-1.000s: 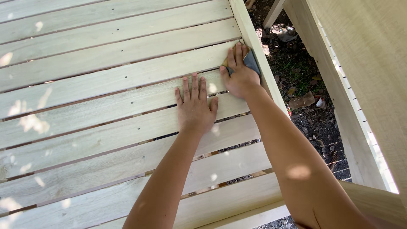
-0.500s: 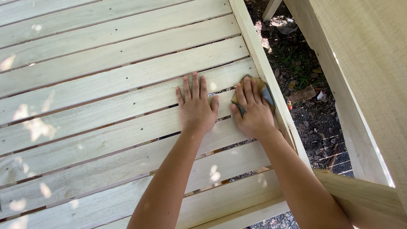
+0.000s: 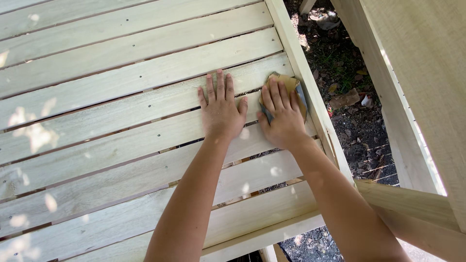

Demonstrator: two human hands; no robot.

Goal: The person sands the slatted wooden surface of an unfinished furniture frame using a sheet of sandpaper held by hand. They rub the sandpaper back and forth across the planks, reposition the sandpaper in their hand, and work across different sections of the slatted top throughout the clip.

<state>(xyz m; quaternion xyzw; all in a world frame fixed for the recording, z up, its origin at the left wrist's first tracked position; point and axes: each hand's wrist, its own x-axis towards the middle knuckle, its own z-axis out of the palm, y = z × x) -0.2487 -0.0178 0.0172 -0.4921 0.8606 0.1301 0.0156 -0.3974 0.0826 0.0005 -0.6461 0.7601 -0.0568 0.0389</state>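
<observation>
Our right hand makes the grip here: the fingers lie spread and pressed down over a folded piece of sandpaper, tan on one face and grey-blue along its edge, so the paper is held flat against the wood and not pinched in a fist. The sandpaper rests on one pale slat of the slatted wooden surface, just beside the side rail at the right end. We judge that it is held this way so that the palm can give even pressure on the board.

Our left hand holds nothing. It lies open, palm down, on the same slat and the next one, close beside the right hand, the thumb almost touching it. We think it is placed there to lean our weight and to steady the body over the work.

Beyond the rail there is bare ground with dry leaves, and a second wooden frame stands at the right. Spots of sunlight fall on the slats.
</observation>
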